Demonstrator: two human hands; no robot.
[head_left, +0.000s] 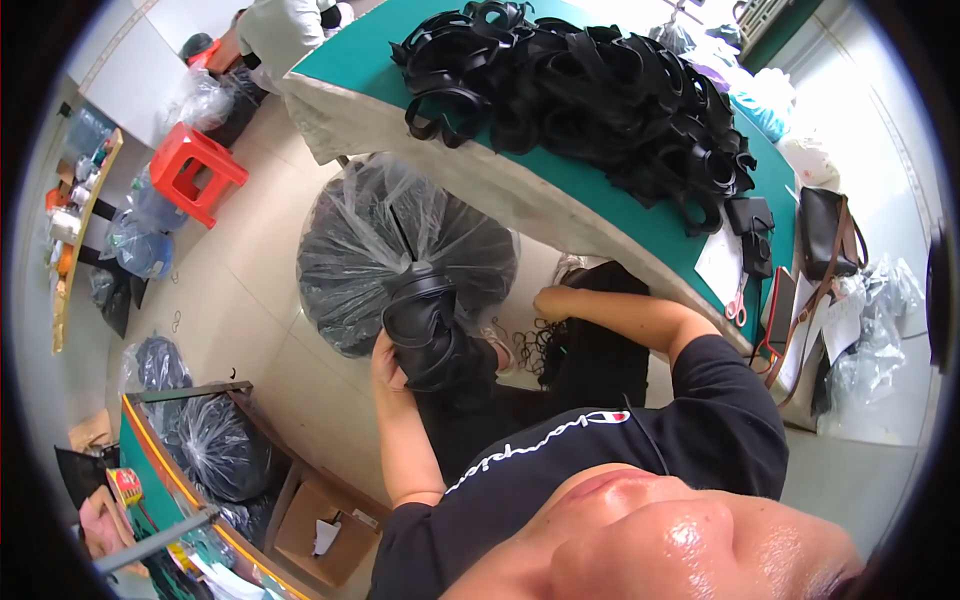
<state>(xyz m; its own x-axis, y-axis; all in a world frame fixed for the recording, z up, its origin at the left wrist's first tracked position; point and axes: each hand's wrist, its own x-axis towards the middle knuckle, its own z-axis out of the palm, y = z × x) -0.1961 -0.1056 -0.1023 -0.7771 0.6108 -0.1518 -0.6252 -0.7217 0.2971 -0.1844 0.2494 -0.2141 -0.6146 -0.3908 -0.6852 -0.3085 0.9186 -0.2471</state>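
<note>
My left hand (pixel 388 362) is closed around the lower left side of a bundle of nested, curved black pieces (pixel 428 325), smooth and slightly shiny. It stands tilted above my lap, and part of that hand is hidden behind it. My right hand (pixel 551 302) is over by my other leg, its fingers curled down and mostly out of sight. What it holds, if anything, I cannot make out. Close below it hangs or lies a cluster of thin black loops (pixel 541 350). Just beyond the bundle sits a large clear plastic bag (pixel 345 245) full of dark things.
A green-topped table (pixel 345 58) with a heap of similar black curved pieces (pixel 570 95) stands ahead. Pink-handled scissors (pixel 737 302) lie near its right end. A red stool (pixel 197 172) is at far left; a cardboard box (pixel 325 530) and filled bags (pixel 220 450) sit lower left.
</note>
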